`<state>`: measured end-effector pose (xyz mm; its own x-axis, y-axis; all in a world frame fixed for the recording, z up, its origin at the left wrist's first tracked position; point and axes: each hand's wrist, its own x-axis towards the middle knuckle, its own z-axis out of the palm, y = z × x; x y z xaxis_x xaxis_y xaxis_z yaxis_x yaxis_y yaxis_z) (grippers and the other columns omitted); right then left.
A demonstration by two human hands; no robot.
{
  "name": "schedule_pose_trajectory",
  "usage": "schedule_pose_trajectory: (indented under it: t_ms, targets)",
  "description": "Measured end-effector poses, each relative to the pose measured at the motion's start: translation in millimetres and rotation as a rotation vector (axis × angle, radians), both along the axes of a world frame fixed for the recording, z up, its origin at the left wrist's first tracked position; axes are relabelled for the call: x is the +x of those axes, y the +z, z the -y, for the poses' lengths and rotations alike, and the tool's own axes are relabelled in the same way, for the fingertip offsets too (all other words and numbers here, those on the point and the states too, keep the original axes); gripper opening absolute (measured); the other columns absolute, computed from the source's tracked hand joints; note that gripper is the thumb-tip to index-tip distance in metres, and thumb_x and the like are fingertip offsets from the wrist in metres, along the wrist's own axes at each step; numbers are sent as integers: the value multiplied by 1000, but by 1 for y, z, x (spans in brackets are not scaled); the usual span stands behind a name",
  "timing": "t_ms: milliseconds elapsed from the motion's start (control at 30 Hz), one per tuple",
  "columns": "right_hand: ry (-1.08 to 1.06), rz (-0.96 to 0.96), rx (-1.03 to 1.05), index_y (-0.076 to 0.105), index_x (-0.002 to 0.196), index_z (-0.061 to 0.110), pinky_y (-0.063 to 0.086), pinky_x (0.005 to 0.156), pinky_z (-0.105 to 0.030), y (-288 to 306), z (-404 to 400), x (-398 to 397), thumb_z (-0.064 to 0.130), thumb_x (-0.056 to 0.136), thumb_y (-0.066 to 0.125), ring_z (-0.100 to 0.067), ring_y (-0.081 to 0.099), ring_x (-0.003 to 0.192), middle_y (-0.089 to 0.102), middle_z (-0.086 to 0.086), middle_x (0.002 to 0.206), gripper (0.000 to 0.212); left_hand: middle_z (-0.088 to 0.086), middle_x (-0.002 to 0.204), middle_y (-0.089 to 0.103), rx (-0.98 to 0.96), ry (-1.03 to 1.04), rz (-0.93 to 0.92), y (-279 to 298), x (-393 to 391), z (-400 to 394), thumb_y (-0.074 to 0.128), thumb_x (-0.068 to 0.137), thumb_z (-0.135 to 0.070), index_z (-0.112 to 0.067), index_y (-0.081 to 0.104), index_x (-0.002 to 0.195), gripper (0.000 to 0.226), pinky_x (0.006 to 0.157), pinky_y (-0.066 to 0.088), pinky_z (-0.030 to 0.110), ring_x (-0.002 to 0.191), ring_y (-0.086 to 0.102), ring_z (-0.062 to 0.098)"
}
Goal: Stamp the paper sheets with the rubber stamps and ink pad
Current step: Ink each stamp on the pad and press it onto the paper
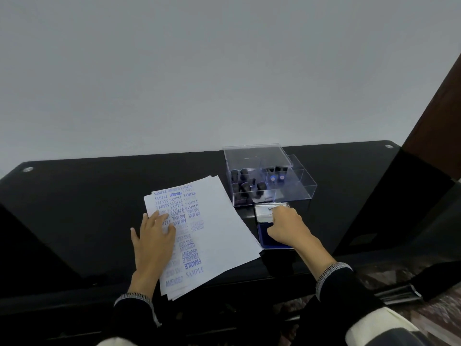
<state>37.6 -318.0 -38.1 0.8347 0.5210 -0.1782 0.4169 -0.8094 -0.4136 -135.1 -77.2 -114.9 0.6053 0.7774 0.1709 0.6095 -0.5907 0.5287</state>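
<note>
Black and glossy, the desk [99, 186] carries a fanned stack of paper sheets [219, 221], the top one already crowded down its left side with blue marks reading SAMPLE, FRAGILE, AIR MAIL and AMENDED. The person's left hand [153, 236] lies flat on that sheet, fingers straight, pinning it. Just right of the stack sits the open ink pad [263, 236], its lid tipped up behind the blue pad, and the right hand [287, 228] is down over it with its fingers curled; I judge its grip is closed on a rubber stamp being inked, though the stamp itself is hidden under the knuckles. Beyond the pad stands a clear plastic box [299, 186] with its lid propped open, and more dark-handled stamps [243, 186] stand upright in its compartments. What could go wrong from here: the sheets are loosely fanned, so if the flat hand lifts early the top page may slide and smear a fresh print; an over-inked or tilted stamp would leave a blotched or half-formed word; and the page edge lies very near the wet pad, so a careless sweep could stain the margin
</note>
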Motion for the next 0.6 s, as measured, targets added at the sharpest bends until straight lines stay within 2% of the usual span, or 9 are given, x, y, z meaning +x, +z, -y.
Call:
schedule_pose_trajectory:
  t_ms: [100, 200, 300, 367, 433, 500, 600]
  targets:
    - [-15, -12, 62, 44, 78, 11, 46, 63, -35, -2, 4, 0, 7, 78, 52, -26, 52, 80, 46, -2, 80, 9, -2, 153, 34, 8, -4, -12, -1, 0, -1, 41, 99, -32, -20, 47, 139, 42, 118, 0, 52, 147, 16, 17]
    - [-6, -32, 61, 45, 80, 12, 45, 64, -35, -1, 6, 2, 7, 79, 52, -28, 54, 84, 49, -5, 85, 8, -3, 148, 40, 16, 10, -15, 0, 2, -1, 43, 98, -33, -20, 50, 134, 39, 116, 2, 54, 143, 26, 17]
    - [-36, -141, 174, 53, 80, 11, 44, 65, -32, -6, 13, 14, 7, 80, 55, -22, 55, 83, 57, -8, 93, 5, -3, 141, 46, 31, 23, -10, 2, 4, 0, 45, 96, -33, -21, 52, 129, 36, 115, 5, 56, 136, 36, 18]
    - [-119, -320, 336, 57, 75, 13, 40, 55, -24, -4, 24, 23, 8, 84, 63, -11, 51, 69, 59, -4, 83, 12, -4, 139, 46, 41, 25, -19, 3, 4, 1, 45, 96, -33, -22, 52, 127, 34, 115, 6, 56, 134, 39, 18]
    - [-227, -459, 541, 58, 75, 8, 31, 43, -21, -1, 35, 29, 8, 85, 68, -10, 42, 49, 57, -7, 65, 14, -4, 137, 47, 56, 22, -26, 3, 4, 1, 45, 96, -33, -23, 52, 126, 33, 114, 8, 57, 132, 40, 18]
    - [-321, -466, 681, 57, 75, 4, 27, 38, -21, 2, 44, 33, 9, 84, 69, -12, 37, 41, 56, -11, 56, 16, -4, 137, 47, 57, 25, -32, 4, 4, 0, 45, 96, -33, -23, 52, 126, 33, 114, 8, 57, 132, 40, 19]
    - [-428, -430, 768, 48, 67, 9, 23, 35, -19, 1, 51, 34, 15, 85, 69, -11, 33, 36, 54, -9, 50, 28, -3, 139, 46, 53, 28, -43, 4, 4, 0, 46, 96, -33, -22, 51, 127, 34, 114, 8, 57, 134, 39, 19]
